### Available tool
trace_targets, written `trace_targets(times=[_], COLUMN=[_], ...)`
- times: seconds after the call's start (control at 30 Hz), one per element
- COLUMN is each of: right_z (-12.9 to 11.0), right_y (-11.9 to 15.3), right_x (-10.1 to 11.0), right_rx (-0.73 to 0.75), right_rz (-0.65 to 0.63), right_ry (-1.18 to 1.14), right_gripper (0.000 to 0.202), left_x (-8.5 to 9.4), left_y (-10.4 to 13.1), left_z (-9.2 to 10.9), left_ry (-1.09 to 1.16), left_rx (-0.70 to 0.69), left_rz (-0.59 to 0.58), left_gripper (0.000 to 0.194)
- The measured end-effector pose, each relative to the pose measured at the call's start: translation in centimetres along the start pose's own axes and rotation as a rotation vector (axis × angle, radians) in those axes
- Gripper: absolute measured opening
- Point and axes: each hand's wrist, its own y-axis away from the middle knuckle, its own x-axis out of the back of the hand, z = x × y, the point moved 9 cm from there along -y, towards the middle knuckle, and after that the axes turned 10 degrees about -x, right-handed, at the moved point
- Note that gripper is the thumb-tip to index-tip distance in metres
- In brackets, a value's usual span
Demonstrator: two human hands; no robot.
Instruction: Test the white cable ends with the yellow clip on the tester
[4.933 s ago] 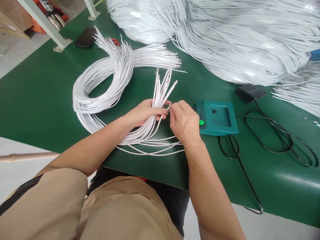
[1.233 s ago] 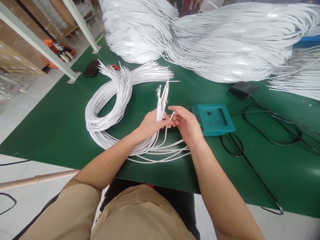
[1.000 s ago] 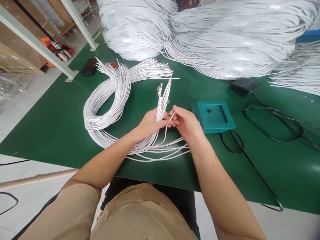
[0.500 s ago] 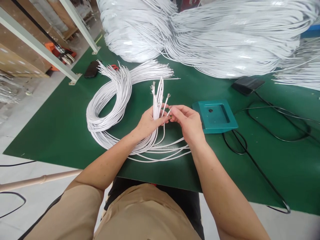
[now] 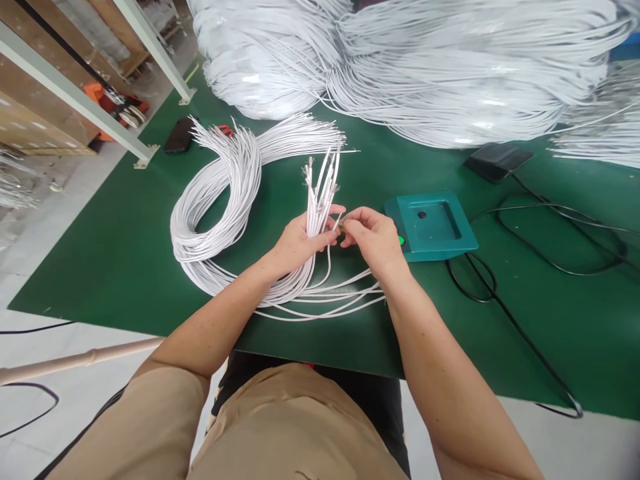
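Observation:
My left hand is wrapped around a bundle of white cables, whose frayed ends point up and away. One cable end sticks out apart from the others by my left thumb. Close beside it, my right hand is closed in a pinch, its fingertips near that end. Something small and yellowish shows at those fingertips, too small to name. Below both hands, a few loose white cables curve to the right across the green table. A coil of white cables lies to the left.
A teal box with a recessed top and a green light stands right of my right hand. Black cords trail behind it, near a black pedal-like object. Large heaps of white cable fill the back. A dark phone-like object lies left.
The cable ends in my left hand have spread and leaned slightly right. My right hand has shifted a little, and the green light on the teal box is now visible.

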Motion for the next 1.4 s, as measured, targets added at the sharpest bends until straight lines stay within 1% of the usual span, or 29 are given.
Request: trace_targets(times=[0.1,0.17,0.2,0.27,0.3,0.4,0.47,0.53,0.6,0.63,0.7,0.77,0.83,0.93,1.07,1.17,1.33,1.4], right_z=[0.1,-0.3,-0.5,-1.2,-1.6,-2.8,-3.2,-3.7,-4.0,-3.9,-3.5,-3.2,-3.2,-3.2,-3.0,-2.9,-2.8,-3.2], right_y=[0.0,0.1,0.2,0.4,0.7,1.8,2.4,2.7,2.6,2.3,1.4,0.7,0.3,0.2,0.1,0.0,-0.3,0.1], right_x=[0.2,0.0,-0.2,-0.4,-0.5,-1.4,-1.9,-1.9,-1.5,-1.3,-1.0,-0.9,-1.0,-1.3,-1.2,-1.2,-1.2,-0.9], right_rx=[0.009,0.060,0.102,0.228,0.314,0.564,0.664,0.714,0.709,0.681,0.600,0.549,0.550,0.583,0.610,0.624,0.568,0.582], right_rz=[0.002,-0.018,-0.018,0.025,0.072,0.195,0.234,0.269,0.276,0.254,0.168,0.082,0.034,-0.011,-0.014,0.000,-0.008,0.013], right_ry=[-0.031,-0.010,0.041,0.217,0.333,0.719,0.956,1.131,1.259,1.314,1.406,1.458,1.483,1.526,1.538,1.538,1.552,1.510], right_gripper=[0.015,0.021,0.020,0.015,0.015,0.025,0.031,0.026,0.019,0.018,0.016,0.014,0.013,0.017,0.022,0.026,0.029,0.026], left_x=[0.2,0.2,0.3,0.3,0.3,0.4,0.7,1.0,1.4,1.6,1.9,2.1,2.2,2.0,1.9,1.9,2.0,1.9], left_y=[0.0,-0.1,-0.1,-0.1,0.0,0.2,0.3,0.3,0.2,0.2,0.1,0.0,0.0,0.0,0.0,0.0,-0.2,-0.1], left_z=[-0.1,-0.1,-0.2,-0.5,-0.7,-1.4,-1.8,-2.2,-2.4,-2.6,-2.9,-3.2,-3.2,-3.1,-2.8,-2.9,-3.3,-3.3], left_ry=[-0.002,-0.005,0.002,0.043,0.076,0.170,0.187,0.154,0.091,0.061,0.009,-0.029,-0.058,-0.095,-0.165,-0.227,-0.344,-0.367], left_rx=[-0.007,-0.012,-0.004,0.036,0.064,0.157,0.200,0.217,0.215,0.215,0.217,0.215,0.212,0.221,0.238,0.234,0.201,0.200], left_rz=[-0.005,-0.011,-0.010,-0.001,0.007,0.043,0.065,0.080,0.089,0.089,0.089,0.093,0.098,0.099,0.092,0.086,0.071,0.063], left_gripper=[0.046,0.045,0.045,0.046,0.048,0.050,0.052,0.054,0.055,0.055,0.055,0.055,0.055,0.054,0.052,0.051,0.049,0.049])
